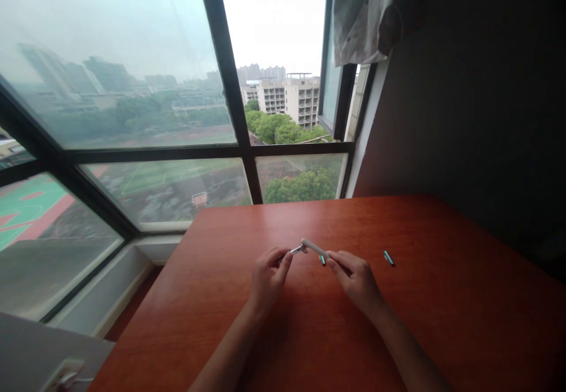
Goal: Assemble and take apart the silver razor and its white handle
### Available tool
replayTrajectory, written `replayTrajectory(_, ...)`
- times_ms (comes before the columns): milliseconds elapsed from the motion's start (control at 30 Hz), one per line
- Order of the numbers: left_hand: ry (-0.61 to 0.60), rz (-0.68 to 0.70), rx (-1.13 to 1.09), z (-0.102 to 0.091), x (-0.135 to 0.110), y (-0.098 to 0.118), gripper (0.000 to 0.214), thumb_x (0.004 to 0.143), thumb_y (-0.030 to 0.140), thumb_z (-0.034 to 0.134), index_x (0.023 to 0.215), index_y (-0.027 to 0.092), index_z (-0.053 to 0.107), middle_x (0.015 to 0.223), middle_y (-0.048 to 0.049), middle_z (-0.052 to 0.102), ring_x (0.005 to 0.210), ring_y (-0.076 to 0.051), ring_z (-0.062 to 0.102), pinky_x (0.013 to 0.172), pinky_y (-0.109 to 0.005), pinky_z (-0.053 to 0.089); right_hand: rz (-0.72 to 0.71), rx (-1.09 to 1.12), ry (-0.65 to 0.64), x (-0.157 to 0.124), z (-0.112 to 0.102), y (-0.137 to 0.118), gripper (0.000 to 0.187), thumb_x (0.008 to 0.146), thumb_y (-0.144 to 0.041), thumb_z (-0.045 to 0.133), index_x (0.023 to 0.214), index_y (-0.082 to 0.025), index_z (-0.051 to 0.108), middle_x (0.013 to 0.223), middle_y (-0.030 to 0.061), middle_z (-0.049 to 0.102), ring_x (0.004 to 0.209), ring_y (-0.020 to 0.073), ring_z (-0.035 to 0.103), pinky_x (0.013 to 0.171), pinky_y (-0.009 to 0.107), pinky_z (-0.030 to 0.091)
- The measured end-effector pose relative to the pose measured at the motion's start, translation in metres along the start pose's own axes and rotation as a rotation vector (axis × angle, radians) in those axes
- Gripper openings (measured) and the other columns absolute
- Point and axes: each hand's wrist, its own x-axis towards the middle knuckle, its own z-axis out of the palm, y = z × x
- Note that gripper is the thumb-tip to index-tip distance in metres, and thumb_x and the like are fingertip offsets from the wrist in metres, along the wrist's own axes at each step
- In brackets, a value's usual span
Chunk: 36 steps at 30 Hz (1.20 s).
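Note:
My left hand (267, 279) pinches a slim silver piece with a dark end (296, 250) between thumb and fingers. Opposite it, my right hand (357, 279) is closed on a pale grey rod (315, 247), which slants up toward the left. The far ends of these two pieces meet or nearly meet above the table; whether they are joined I cannot tell. Just left of my right fingertips, a small teal piece (322, 260) is partly visible. A short teal and dark piece like a pen cap (388, 257) lies farther right.
The reddish-brown wooden table (212, 321) reaches to the windows. A dark window frame (177, 154) stands behind it, with one pane swung open at the right. Pale cloth (362, 20) hangs at the top. A dark wall (464, 115) rises on the right, and a wall socket (64, 375) is at lower left.

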Motion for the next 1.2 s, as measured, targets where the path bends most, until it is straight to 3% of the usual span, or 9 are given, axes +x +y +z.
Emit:
replayTrajectory(133, -0.034, 0.013, -0.008, 0.001, -0.0005, 0.0028, 0.028, 0.088, 0.038, 0.056, 0.088, 0.016, 0.073, 0.078, -0.0059, 0.069, 0.07, -0.018, 0.059, 0.061, -0.025, 0.044, 0.014, 0.01, 0.011, 0.001, -0.0011, 0.0, 0.027, 0.094, -0.032, 0.047, 0.098, -0.018, 0.07, 0.078, 0.0065, 0.068, 0.072, 0.0196, 0.063, 0.065, 0.028, 0.048)
replayTrajectory(333, 0.04, -0.063, -0.051, -0.0004, 0.0011, -0.0038, 0.031, 0.085, 0.042, 0.058, 0.085, 0.015, 0.073, 0.075, -0.0044, 0.069, 0.066, -0.017, 0.059, 0.057, -0.023, 0.042, 0.009, -0.016, -0.011, 0.0004, -0.001, -0.0013, 0.027, 0.093, -0.032, 0.048, 0.096, -0.018, 0.07, 0.075, 0.006, 0.067, 0.069, 0.0189, 0.062, 0.063, 0.027, 0.047)
replayTrajectory(600, -0.078, -0.018, -0.059, 0.0009, 0.0, 0.0029, 0.03, 0.088, 0.039, 0.056, 0.088, 0.015, 0.074, 0.075, -0.0055, 0.068, 0.068, -0.018, 0.057, 0.06, -0.024, 0.041, 0.004, 0.005, 0.001, 0.0011, -0.0012, -0.0012, 0.028, 0.094, -0.033, 0.046, 0.097, -0.018, 0.07, 0.075, 0.0059, 0.067, 0.07, 0.0191, 0.062, 0.063, 0.027, 0.047)
replayTrajectory(800, -0.019, -0.05, -0.057, 0.0014, 0.0, 0.001, 0.032, 0.087, 0.042, 0.057, 0.084, 0.015, 0.073, 0.072, -0.0048, 0.068, 0.065, -0.017, 0.056, 0.057, -0.023, 0.04, 0.017, 0.001, -0.013, 0.0009, -0.0017, -0.0021, 0.027, 0.093, -0.033, 0.047, 0.096, -0.019, 0.07, 0.076, 0.0059, 0.067, 0.069, 0.0193, 0.063, 0.063, 0.027, 0.048)
replayTrajectory(1033, -0.051, -0.029, -0.059, 0.0023, -0.0004, 0.0012, 0.032, 0.086, 0.042, 0.057, 0.085, 0.015, 0.074, 0.073, -0.0052, 0.068, 0.066, -0.017, 0.056, 0.058, -0.024, 0.041, 0.007, -0.021, 0.005, 0.001, -0.0014, -0.0016, 0.028, 0.094, -0.033, 0.046, 0.097, -0.019, 0.071, 0.076, 0.0064, 0.068, 0.071, 0.02, 0.063, 0.063, 0.027, 0.048)
replayTrajectory(1200, -0.019, -0.112, -0.091, 0.0021, 0.0, -0.0022, 0.036, 0.085, 0.046, 0.058, 0.083, 0.013, 0.073, 0.067, -0.0031, 0.063, 0.061, -0.015, 0.052, 0.053, -0.022, 0.038, 0.013, -0.013, 0.009, 0.0011, -0.0006, -0.0012, 0.028, 0.093, -0.033, 0.047, 0.097, -0.019, 0.071, 0.079, 0.0071, 0.07, 0.072, 0.0202, 0.064, 0.065, 0.028, 0.049)
